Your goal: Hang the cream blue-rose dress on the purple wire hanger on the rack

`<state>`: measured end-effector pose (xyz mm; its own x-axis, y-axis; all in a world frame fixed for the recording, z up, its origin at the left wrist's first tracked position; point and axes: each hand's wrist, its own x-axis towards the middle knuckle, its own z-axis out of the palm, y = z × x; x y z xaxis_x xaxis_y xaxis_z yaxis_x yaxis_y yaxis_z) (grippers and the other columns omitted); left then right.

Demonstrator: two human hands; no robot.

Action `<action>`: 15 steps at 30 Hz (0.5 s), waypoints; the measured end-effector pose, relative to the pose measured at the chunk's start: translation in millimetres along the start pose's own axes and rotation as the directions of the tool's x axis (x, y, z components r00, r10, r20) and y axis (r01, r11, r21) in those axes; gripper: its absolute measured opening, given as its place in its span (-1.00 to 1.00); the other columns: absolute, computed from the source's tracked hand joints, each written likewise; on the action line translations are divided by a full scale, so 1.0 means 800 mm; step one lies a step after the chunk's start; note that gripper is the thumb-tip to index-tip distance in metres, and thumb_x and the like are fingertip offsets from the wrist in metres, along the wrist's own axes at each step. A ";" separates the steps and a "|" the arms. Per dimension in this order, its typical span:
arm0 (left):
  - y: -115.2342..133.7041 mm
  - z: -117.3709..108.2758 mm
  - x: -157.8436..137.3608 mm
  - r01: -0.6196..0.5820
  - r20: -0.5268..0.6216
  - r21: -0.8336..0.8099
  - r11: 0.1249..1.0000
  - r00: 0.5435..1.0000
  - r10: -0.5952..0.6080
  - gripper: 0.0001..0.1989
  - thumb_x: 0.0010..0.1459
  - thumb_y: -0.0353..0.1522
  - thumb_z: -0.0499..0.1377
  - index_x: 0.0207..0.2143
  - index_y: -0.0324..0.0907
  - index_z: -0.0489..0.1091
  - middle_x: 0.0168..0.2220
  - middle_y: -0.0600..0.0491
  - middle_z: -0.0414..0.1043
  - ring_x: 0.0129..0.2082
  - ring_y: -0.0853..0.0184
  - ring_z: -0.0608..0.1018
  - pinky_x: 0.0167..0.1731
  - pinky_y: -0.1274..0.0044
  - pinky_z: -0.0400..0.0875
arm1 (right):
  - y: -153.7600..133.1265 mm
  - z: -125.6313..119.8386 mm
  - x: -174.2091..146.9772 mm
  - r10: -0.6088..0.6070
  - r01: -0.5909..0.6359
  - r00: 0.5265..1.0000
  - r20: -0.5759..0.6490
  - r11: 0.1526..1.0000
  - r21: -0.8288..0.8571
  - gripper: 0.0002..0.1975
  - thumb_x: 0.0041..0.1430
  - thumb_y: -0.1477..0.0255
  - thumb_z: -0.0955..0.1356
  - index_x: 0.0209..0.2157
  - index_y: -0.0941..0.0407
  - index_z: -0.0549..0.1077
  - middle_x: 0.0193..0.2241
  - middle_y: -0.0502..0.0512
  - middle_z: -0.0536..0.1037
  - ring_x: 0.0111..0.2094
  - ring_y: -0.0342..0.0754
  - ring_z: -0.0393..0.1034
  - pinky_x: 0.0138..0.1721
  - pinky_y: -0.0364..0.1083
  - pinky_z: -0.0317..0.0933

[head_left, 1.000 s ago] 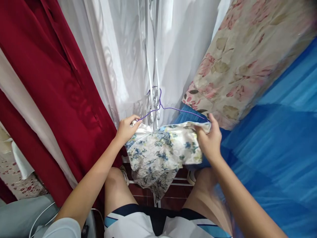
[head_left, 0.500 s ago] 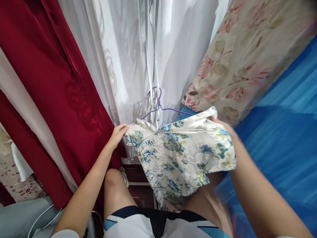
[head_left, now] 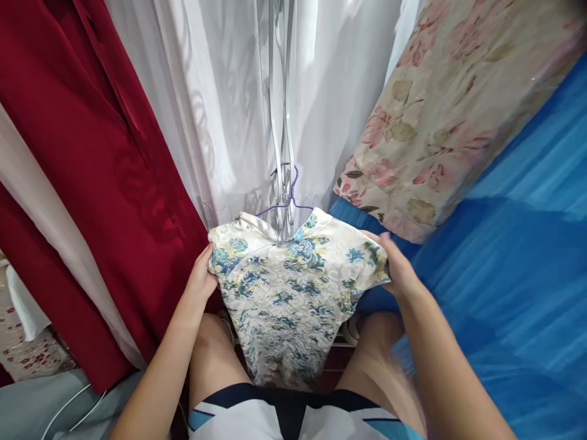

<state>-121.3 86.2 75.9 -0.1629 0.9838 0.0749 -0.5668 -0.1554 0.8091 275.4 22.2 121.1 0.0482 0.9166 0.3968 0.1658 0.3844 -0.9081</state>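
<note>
A white dress with blue and green flowers (head_left: 284, 287) hangs in front of my legs on a purple hanger (head_left: 292, 198). Its collar and both shoulders face up, and its lower part drops between my knees. My left hand (head_left: 202, 275) is closed on the left sleeve edge. On the other side, my right hand (head_left: 397, 266) grips the right sleeve, with the fingers partly behind the cloth. The hanger's hook meets the metal hooks on a white strap (head_left: 275, 110); whether it is caught on them I cannot tell. The hanger's arms are mostly inside the dress.
Dark red cloth (head_left: 110, 165) hangs at the left, white curtains (head_left: 229, 91) behind. To the right are a beige garment with pink flowers (head_left: 426, 134) and a blue gown (head_left: 518, 293). Grey cloth with a white cord (head_left: 32, 403) lies at lower left.
The dress's right shoulder has come down over the hanger, and the neckline now sits evenly. My right hand has moved lower and inward along the sleeve; my left hand has shifted left and down.
</note>
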 end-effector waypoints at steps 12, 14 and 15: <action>0.083 0.099 -0.064 -0.756 0.638 0.651 -0.067 0.497 0.588 0.01 -0.03 -0.28 0.38 0.38 -0.01 -0.08 0.43 -0.05 -0.23 0.41 -0.07 -0.10 0.34 0.07 -0.22 | -0.070 0.012 -0.081 0.138 -0.079 0.959 -0.248 0.969 0.232 -0.76 0.07 0.18 0.47 -0.30 0.04 0.60 -0.54 0.02 0.53 -0.57 -0.06 0.36 -0.59 -0.16 0.18; 0.056 0.104 -0.061 -0.746 0.744 0.625 -0.231 0.479 0.466 -0.02 -0.03 -0.32 0.36 0.38 -0.05 -0.05 0.39 -0.12 -0.07 0.38 -0.12 -0.02 0.33 0.03 -0.27 | -0.071 0.015 -0.118 0.054 -0.040 0.986 -0.160 0.995 0.088 -0.73 0.07 0.14 0.46 -0.27 0.00 0.62 -0.50 0.05 0.54 -0.51 0.01 0.39 -0.56 -0.12 0.21; 0.040 0.103 -0.058 -0.754 0.761 0.616 -0.227 0.496 0.418 -0.06 -0.01 -0.32 0.35 0.36 -0.07 -0.01 0.33 -0.16 0.05 0.33 -0.11 0.10 0.32 0.04 -0.16 | -0.071 0.018 -0.136 0.016 -0.012 0.997 -0.070 0.998 0.055 -0.67 0.05 0.08 0.45 -0.23 0.00 0.63 -0.45 0.08 0.56 -0.46 0.07 0.42 -0.51 -0.08 0.25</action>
<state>-65.0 42.8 146.1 0.2967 0.4906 0.8193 0.7491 -0.6517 0.1189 246.3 -97.9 127.9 0.1199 0.9126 0.3910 0.1110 0.3790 -0.9187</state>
